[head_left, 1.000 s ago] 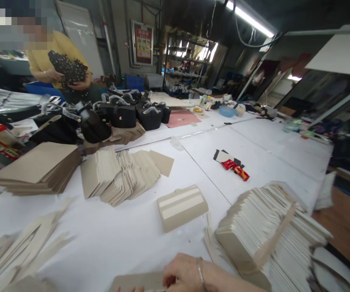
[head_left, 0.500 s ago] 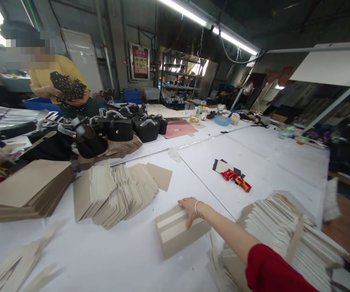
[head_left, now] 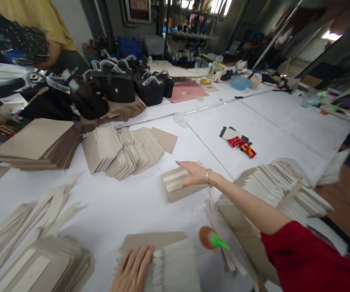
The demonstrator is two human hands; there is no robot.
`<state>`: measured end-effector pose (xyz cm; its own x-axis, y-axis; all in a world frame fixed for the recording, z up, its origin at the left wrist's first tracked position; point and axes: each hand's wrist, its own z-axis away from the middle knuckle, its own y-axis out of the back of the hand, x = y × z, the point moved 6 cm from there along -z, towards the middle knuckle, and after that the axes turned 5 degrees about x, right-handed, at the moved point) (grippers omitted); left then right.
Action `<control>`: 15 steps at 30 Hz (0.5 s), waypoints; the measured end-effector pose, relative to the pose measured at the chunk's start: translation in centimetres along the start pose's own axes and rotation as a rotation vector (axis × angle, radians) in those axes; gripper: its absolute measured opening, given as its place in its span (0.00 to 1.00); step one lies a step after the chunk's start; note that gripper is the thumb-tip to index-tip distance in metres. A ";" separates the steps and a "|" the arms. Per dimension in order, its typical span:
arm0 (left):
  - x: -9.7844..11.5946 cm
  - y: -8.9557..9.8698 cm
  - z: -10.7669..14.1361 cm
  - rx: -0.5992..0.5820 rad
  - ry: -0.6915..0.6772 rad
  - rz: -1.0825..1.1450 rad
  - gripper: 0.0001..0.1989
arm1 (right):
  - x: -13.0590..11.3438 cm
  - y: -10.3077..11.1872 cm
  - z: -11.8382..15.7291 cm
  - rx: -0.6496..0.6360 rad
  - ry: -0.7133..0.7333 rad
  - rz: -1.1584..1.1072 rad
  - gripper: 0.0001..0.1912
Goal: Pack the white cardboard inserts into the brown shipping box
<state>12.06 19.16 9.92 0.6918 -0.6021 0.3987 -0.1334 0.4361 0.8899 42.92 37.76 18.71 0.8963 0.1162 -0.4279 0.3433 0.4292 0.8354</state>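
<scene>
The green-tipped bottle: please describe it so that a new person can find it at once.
On the white table, find the left hand resting on the pale stack. Just right of that stack is a small orange-brown bottle. Its bright green tip sets it apart from the beige strips beside it.

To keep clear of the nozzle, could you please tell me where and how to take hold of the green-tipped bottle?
I'd grip the bottle by its rounded orange-brown body, coming from above on the far left: its narrow green nozzle points to the near right, beside pale strips.
</scene>
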 end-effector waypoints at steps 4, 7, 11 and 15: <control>1.5 1.8 0.4 0.118 -0.054 -0.064 0.44 | -8.5 -5.1 8.1 0.012 0.191 -0.136 0.63; 2.0 2.5 0.5 0.166 -0.072 -0.087 0.45 | -12.5 -12.6 13.1 -0.048 0.185 -0.141 0.72; 2.2 2.4 0.5 0.152 -0.081 -0.090 0.45 | -12.9 -19.7 15.1 -0.102 0.005 -0.048 0.76; 2.4 2.7 -0.2 -0.012 0.021 -0.047 0.45 | -12.6 -19.5 14.9 -0.024 -0.036 -0.034 0.68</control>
<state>13.44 19.03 13.26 0.7115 -0.6080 0.3522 -0.0924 0.4160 0.9047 29.09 14.60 12.95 0.8938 0.0691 -0.4431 0.3673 0.4539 0.8118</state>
